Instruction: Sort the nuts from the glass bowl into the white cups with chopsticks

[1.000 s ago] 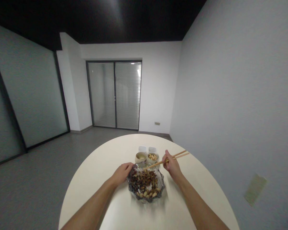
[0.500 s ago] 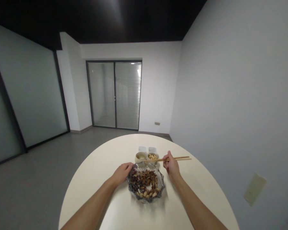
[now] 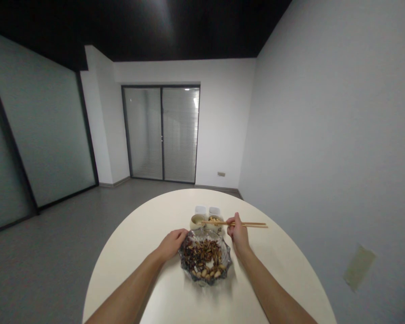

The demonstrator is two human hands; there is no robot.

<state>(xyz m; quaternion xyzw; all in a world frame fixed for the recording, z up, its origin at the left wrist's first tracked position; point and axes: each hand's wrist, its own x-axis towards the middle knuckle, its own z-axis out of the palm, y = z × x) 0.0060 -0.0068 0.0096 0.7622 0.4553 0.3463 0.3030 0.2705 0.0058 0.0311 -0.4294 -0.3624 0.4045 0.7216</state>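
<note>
At far left stands a frosted glass partition [image 3: 50,135], then a glazed door [image 3: 160,135]. On the worktop [image 3: 128,256], the left hand [image 3: 171,243] rests its fingers on the left rim of a scalloped glass bowl [image 3: 228,261] of dark seeds [image 3: 202,249] and paler nuts [image 3: 207,273]; how firmly it grips, I cannot tell. Just behind the bowl are a left cup [image 3: 194,225], a right cup [image 3: 215,229] with pale nuts inside, and two white containers [image 3: 200,209] beyond. The right hand [image 3: 238,230] holds a pair of chopsticks [image 3: 256,224], their tips over the left cup's right side, their shafts crossing above the right cup; whether they pinch anything is too small to tell.

The worktop's curved edge runs well left of the left hand, past the white containers, and round beyond the chopsticks' back ends, with the grey wall [image 3: 324,135] farther right.

A dark mark on the right cup is too small to read.
</note>
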